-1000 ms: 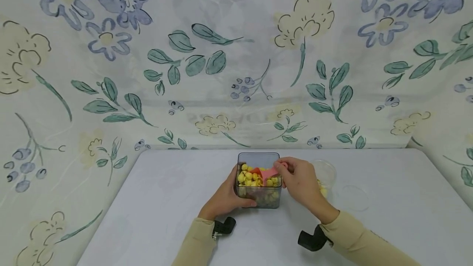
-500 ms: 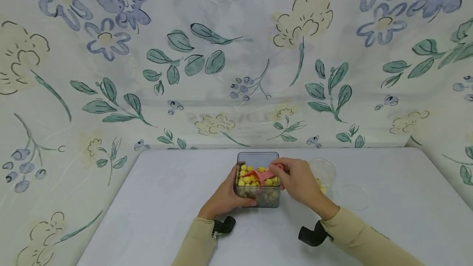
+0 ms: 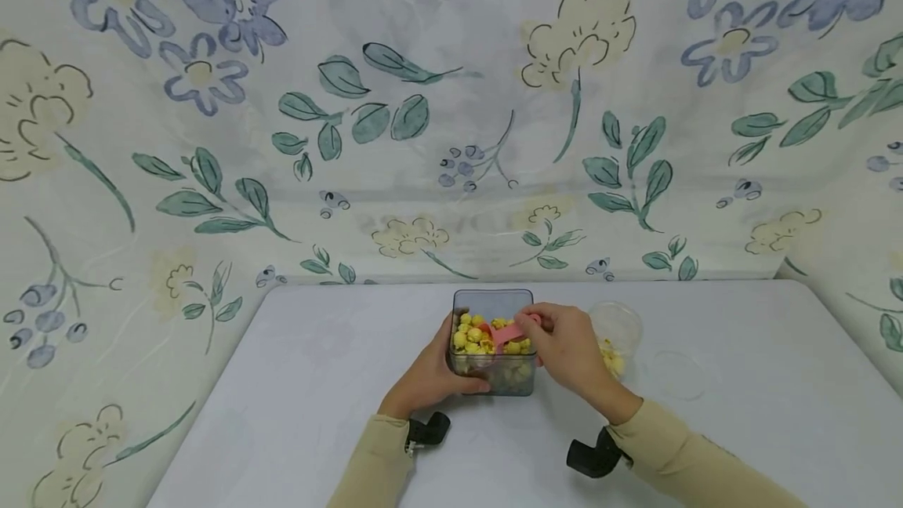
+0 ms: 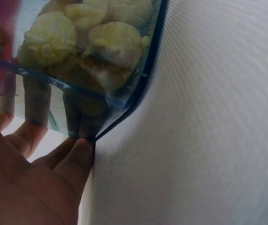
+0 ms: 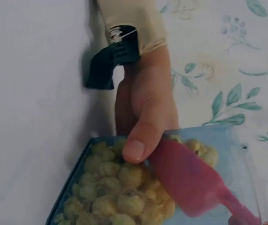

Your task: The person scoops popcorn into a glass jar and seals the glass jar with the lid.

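Note:
A clear grey-blue square container [image 3: 497,379] full of yellow popcorn [image 3: 471,335] stands on the white table. My left hand [image 3: 430,375] grips its left side, thumb across the front and fingers round the far side. In the right wrist view the thumb of that left hand [image 5: 148,108] presses on the container wall. My right hand [image 3: 570,347] pinches the handle of a pink scoop [image 3: 509,333] at the container's right rim. The scoop's head lies among the popcorn, partly buried. In the left wrist view, popcorn [image 4: 51,40] shows through the wall.
Just right of my right hand stands a clear round tub [image 3: 619,320] with some popcorn in it, partly hidden by the hand. A clear round lid [image 3: 677,376] lies flat beside it. A flowered cloth [image 3: 480,194] hangs behind the table [image 3: 317,398].
The scoop first shifted left through the popcorn, then its head sank deeper among the pieces. My right hand moved slightly left with it. The left hand and container stayed nearly still.

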